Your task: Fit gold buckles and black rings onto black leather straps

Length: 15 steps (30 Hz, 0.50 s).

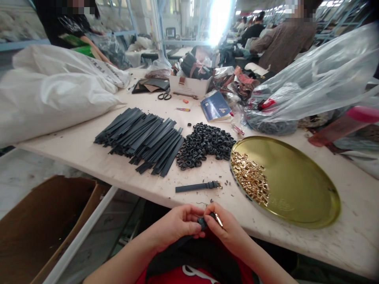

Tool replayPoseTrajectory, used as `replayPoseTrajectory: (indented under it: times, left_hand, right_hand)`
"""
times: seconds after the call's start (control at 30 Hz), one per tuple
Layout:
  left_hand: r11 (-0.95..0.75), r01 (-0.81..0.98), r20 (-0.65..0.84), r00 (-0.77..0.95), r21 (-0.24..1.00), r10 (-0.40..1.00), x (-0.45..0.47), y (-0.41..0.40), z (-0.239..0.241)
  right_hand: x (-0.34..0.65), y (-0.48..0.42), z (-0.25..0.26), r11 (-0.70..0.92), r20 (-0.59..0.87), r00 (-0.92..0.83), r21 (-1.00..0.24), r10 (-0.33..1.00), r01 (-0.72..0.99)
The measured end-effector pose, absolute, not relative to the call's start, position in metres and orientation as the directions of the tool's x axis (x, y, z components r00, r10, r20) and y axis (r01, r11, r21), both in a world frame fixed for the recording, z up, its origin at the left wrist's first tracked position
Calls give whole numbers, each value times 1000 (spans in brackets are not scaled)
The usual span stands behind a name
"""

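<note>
Just off the table's front edge, my left hand (189,223) and my right hand (220,221) pinch a dark strap (202,223) between them. A gold buckle (218,219) shows at my right fingers; how it joins the strap is partly hidden. One dark strap with a gold buckle (198,186) lies on the table beyond my hands. Farther back are a heap of dark flat straps (142,138) and a pile of small black loops (205,144). Loose gold buckles (250,177) lie on the left part of a round gold tray (302,177).
A white sack (59,94) covers the left of the table (142,193). Scissors (164,95), a blue booklet (215,106) and a white box (189,86) stand behind. Clear plastic bags (308,83) and a pink-lidded bottle (346,124) are right. A cardboard box (44,221) sits lower left.
</note>
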<state>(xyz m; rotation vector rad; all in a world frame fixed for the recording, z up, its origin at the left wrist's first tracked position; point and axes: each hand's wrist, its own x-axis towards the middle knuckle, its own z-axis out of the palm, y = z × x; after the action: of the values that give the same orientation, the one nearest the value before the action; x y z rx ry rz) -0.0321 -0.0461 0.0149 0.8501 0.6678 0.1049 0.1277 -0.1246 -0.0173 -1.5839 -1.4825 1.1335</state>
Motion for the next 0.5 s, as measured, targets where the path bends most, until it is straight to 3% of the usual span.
replayPoseTrajectory:
  times: [0.2,0.27,0.4,0.5]
  left_hand:
    - [609,199,-524,742,768,418,-30,-60,12]
    - [534,280,-538,731,797,420,-30,-62,15]
    - [232,550,-596,730,803,334,-34,-62,24]
    - [-15,573,-526,762,819,377,-31,-59,33]
  right_hand:
    - [121,-136,-13,-76,-112,-72,-920,991,384]
    - [120,-141,-12,-84,-103,-40,-938,994,335]
    - [116,-148,-14,-69,-58,40,-927,997,369]
    - [114,-144,-12,-50,-49,11,-926,999,375]
